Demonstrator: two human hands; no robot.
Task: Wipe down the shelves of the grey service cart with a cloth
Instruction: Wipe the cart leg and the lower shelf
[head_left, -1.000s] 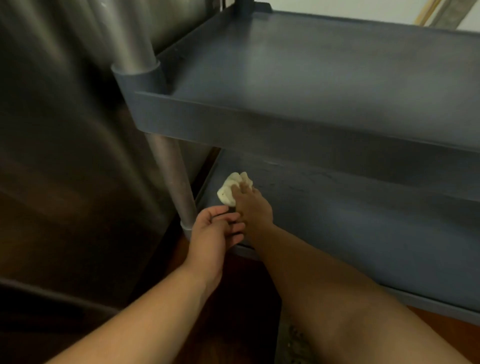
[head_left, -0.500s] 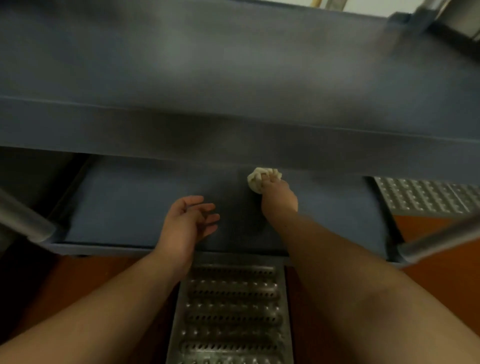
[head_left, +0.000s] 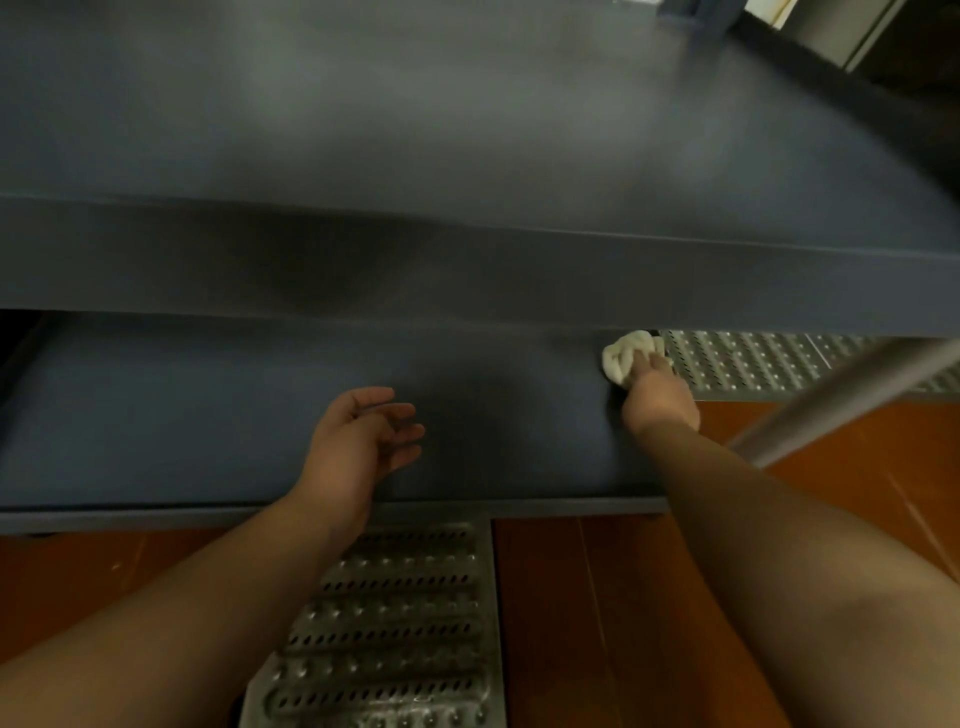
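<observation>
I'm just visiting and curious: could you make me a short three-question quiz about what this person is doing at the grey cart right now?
1. Which hand holds the cloth?
2. True or false: the cloth is on the upper shelf.
3. The left hand is: A) gripping the metal post, B) open over the lower shelf, C) pressing the floor grate.

Key
1. The right hand.
2. False; it is at the right end of the lower shelf.
3. B.
</observation>
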